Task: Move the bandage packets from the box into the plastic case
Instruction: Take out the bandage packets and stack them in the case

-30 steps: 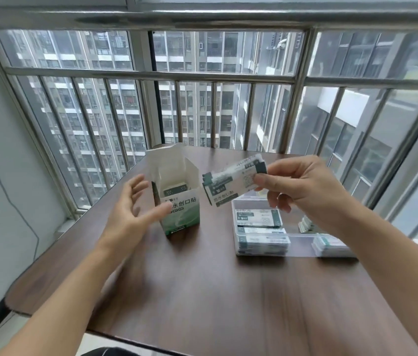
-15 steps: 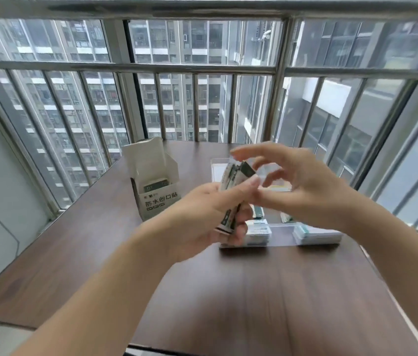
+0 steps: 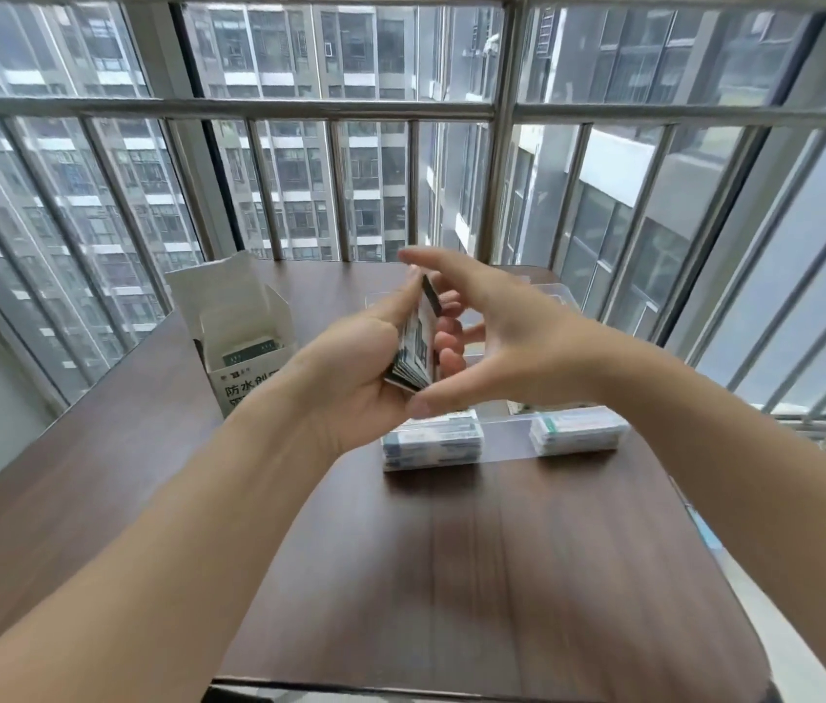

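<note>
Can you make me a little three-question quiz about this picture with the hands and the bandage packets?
1. True or false: the box on the table is closed.
2. Which hand grips the bundle of bandage packets?
A. the left hand
B. the right hand
C. neither hand
3. Fill in the word: the two stacks of packets, one nearer the middle and one further right, lie in the clear plastic ____.

Key
1. False: its top flap stands open, and packets show inside.
2. A: the left hand's thumb and fingers wrap the bundle; the right hand is beside it with spread fingers.
3. case
</note>
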Action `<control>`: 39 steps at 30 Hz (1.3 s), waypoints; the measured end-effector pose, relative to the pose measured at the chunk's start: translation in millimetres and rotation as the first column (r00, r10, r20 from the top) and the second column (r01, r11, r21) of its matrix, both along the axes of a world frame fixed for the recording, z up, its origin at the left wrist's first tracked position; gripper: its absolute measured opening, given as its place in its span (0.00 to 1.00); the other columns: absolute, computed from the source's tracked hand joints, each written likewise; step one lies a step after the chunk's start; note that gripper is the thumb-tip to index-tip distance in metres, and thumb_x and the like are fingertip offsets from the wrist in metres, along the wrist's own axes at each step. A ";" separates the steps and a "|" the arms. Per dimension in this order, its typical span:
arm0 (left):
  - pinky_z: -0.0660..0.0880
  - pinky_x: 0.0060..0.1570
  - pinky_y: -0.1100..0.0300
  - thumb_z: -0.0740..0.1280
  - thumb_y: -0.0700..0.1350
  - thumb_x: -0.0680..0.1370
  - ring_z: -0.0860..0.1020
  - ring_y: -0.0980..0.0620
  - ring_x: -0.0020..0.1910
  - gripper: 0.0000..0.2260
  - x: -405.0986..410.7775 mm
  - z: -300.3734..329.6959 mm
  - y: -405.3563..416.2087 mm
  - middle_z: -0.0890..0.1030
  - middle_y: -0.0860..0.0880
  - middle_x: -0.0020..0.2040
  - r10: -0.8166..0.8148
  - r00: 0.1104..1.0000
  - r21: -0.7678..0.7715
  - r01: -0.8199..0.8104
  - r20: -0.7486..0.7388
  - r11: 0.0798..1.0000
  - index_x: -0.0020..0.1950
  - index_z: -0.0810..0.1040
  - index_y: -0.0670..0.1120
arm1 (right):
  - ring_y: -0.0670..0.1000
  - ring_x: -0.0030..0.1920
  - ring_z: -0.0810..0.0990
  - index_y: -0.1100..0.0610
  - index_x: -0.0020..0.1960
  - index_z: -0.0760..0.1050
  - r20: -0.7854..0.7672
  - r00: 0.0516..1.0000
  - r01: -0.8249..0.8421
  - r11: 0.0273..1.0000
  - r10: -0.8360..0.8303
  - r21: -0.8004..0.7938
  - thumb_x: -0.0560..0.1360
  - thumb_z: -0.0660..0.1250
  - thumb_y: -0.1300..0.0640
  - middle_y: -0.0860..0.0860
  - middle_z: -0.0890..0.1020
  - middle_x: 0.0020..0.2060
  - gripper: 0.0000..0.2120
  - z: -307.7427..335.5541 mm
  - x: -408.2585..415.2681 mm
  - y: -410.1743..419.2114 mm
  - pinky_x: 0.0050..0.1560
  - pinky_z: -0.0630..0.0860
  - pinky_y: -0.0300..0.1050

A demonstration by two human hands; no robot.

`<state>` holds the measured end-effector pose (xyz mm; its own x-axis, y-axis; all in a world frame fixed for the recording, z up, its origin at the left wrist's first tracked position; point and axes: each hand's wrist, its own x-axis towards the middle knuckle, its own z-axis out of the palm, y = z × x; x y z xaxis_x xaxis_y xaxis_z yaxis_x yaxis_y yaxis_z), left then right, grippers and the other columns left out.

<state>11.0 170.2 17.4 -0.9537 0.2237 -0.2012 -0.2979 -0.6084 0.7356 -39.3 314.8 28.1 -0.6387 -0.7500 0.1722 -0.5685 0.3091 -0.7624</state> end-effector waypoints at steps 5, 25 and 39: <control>0.73 0.44 0.62 0.52 0.64 0.82 0.71 0.53 0.42 0.30 -3.8 -5.8 0.3 0.70 0.48 0.48 0.008 1.000 0.036 -0.008 0.008 0.999 0.72 0.72 0.44 | 0.59 0.61 0.76 0.45 0.79 0.57 0.026 1.000 -0.003 0.997 0.005 -0.071 0.62 0.84 0.60 0.51 0.71 0.64 0.54 -3.5 -2.1 -2.6 0.57 0.79 0.37; 0.59 0.20 0.69 0.57 0.56 0.82 0.64 0.57 0.25 0.17 -19.1 8.0 -19.5 0.74 0.44 0.40 -0.163 0.986 -0.208 0.165 0.025 0.964 0.56 0.71 0.42 | 0.52 0.49 0.84 0.57 0.67 0.76 0.111 0.994 0.007 0.999 -0.010 0.031 0.81 0.64 0.54 0.56 0.84 0.52 0.16 26.6 -35.3 7.7 0.53 0.82 0.51; 0.76 0.30 0.64 0.58 0.54 0.80 0.77 0.48 0.35 0.23 -18.7 3.8 -28.7 0.81 0.33 0.52 -0.131 0.987 -0.365 0.154 0.088 0.918 0.63 0.74 0.37 | 0.48 0.36 0.83 0.66 0.48 0.82 0.579 0.800 0.268 0.957 -0.157 -0.111 0.75 0.70 0.66 0.57 0.84 0.40 0.04 -9.0 -50.0 14.6 0.37 0.81 0.36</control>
<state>-7.7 141.5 21.2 -0.9005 0.2548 -0.3524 -0.4126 -0.2448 0.8774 -89.3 329.3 19.2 -0.8045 -0.5753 -0.1479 0.0377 0.1991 -0.9793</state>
